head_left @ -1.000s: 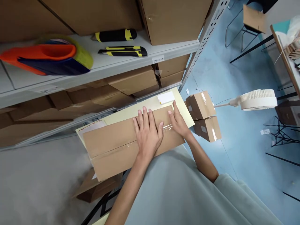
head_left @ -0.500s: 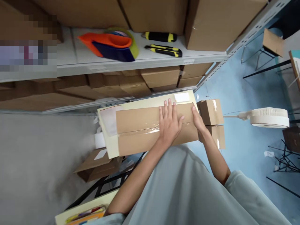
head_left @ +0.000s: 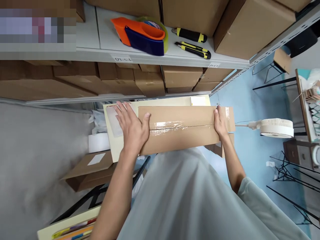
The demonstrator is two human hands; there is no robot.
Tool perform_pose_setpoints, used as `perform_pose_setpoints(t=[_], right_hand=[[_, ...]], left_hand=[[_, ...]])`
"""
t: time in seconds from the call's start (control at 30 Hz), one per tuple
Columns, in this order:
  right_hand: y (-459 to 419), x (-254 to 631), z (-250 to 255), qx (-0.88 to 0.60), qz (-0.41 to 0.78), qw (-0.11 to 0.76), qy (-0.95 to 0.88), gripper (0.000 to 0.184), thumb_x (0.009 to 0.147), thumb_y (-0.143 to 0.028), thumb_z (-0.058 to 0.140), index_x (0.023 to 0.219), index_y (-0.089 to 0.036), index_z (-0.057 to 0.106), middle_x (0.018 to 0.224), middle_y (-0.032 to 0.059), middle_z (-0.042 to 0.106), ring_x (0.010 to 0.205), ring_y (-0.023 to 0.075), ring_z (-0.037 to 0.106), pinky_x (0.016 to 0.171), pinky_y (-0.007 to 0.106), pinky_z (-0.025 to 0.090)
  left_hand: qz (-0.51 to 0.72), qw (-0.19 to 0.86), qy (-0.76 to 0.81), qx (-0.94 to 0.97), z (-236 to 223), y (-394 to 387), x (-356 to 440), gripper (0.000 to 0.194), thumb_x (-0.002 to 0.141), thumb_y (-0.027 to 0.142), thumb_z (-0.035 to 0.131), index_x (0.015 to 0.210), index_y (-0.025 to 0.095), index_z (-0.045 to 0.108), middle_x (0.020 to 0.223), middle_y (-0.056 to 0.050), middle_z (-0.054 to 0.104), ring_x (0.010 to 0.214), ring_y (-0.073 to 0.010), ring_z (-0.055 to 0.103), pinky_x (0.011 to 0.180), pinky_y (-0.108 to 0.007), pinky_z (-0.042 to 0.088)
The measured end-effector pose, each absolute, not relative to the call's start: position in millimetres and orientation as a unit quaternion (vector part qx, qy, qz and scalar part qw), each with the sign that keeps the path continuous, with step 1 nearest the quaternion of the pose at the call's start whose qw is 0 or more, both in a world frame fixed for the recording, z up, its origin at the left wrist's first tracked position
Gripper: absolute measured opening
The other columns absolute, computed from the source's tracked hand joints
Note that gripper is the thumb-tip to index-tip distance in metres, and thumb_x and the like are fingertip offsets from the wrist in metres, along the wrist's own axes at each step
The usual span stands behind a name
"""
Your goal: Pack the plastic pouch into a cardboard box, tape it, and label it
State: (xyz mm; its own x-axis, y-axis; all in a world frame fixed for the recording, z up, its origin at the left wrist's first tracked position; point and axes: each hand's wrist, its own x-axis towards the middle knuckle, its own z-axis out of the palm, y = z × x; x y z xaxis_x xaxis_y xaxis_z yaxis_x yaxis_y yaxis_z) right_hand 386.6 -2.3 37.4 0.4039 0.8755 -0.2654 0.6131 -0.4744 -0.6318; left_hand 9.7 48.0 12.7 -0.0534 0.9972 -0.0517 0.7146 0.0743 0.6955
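Evidently the step in hand is taking hold of the long, flat brown cardboard box [head_left: 178, 129] by its two short ends, and doing that well, in my judgement, means keeping the two sides even. Starting at the left, the left hand [head_left: 131, 128] lies spread at the box's left end, thumb on the top face and fingers reaching out over the pale yellow surface [head_left: 117, 148] and the white sheet on it; its grip is apart, flat against the box rather than clamped, so the fingers would do better curled under the edge before any lift. Across the middle, the two brown top flaps meet in a lengthwise seam sealed under a strip of clear glossy tape [head_left: 172, 126], wrinkled and catching the light; pressure there is best avoided so the flaps do not bow. At the right, the right hand [head_left: 220, 123] wraps the box's right end, its grip clamped on the cardboard, fingers over the edge. The box rests on the pale surface just below the grey metal shelf [head_left: 160, 58], touching the person's light grey shirt at its near edge, lying level and closed.
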Motion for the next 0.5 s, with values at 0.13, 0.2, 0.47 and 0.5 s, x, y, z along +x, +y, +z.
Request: perform_pose_setpoints(t=[0.13, 0.2, 0.47, 0.5], right_hand=[[-4, 350, 49, -0.782, 0.109, 0.197, -0.581, 0.084, 0.114, -0.065, 0.025, 0.179, -0.016, 0.007, 0.186, 0.0158, 0.013, 0.174, 0.0335, 0.007, 0.138, 0.066, 0.014], [-2, 306, 51, -0.738, 0.089, 0.178, -0.645, 0.079, 0.116, -0.057, 0.025, 0.180, -0.019, -0.001, 0.187, 0.0132, 0.011, 0.174, 0.0333, 0.006, 0.138, 0.066, 0.016], [22, 210, 31, -0.694, 0.141, 0.130, -0.694, 0.069, 0.118, -0.042, 0.021, 0.180, -0.017, 0.006, 0.187, 0.0119, 0.014, 0.174, 0.0305, 0.004, 0.139, 0.062, 0.014], [20, 225, 30, -0.707, 0.136, 0.127, -0.682, 0.069, 0.118, -0.044, 0.021, 0.180, -0.017, 0.007, 0.187, 0.0115, 0.012, 0.174, 0.0313, 0.002, 0.139, 0.063, 0.013]], left_hand=[[0.263, 0.273, 0.679, 0.628, 27, 46, 21, 0.101, 0.106, 0.062, 0.051, 0.176, 0.003, 0.009, 0.183, -0.025, -0.007, 0.171, -0.0392, -0.016, 0.136, -0.064, -0.010], [0.271, 0.259, 0.669, 0.641, 38, 45, 35, 0.099, 0.106, 0.058, 0.054, 0.176, 0.002, 0.013, 0.183, -0.025, -0.008, 0.170, -0.0387, -0.019, 0.136, -0.062, -0.014], [0.263, 0.273, 0.632, 0.676, 40, 45, 64, 0.085, 0.107, 0.051, 0.051, 0.175, 0.007, 0.024, 0.185, -0.020, 0.001, 0.172, -0.0387, -0.011, 0.136, -0.065, -0.010], [0.271, 0.272, 0.636, 0.670, 38, 46, 56, 0.088, 0.106, 0.053, 0.053, 0.175, 0.007, 0.024, 0.185, -0.020, 0.000, 0.172, -0.0394, -0.012, 0.136, -0.065, -0.011]])
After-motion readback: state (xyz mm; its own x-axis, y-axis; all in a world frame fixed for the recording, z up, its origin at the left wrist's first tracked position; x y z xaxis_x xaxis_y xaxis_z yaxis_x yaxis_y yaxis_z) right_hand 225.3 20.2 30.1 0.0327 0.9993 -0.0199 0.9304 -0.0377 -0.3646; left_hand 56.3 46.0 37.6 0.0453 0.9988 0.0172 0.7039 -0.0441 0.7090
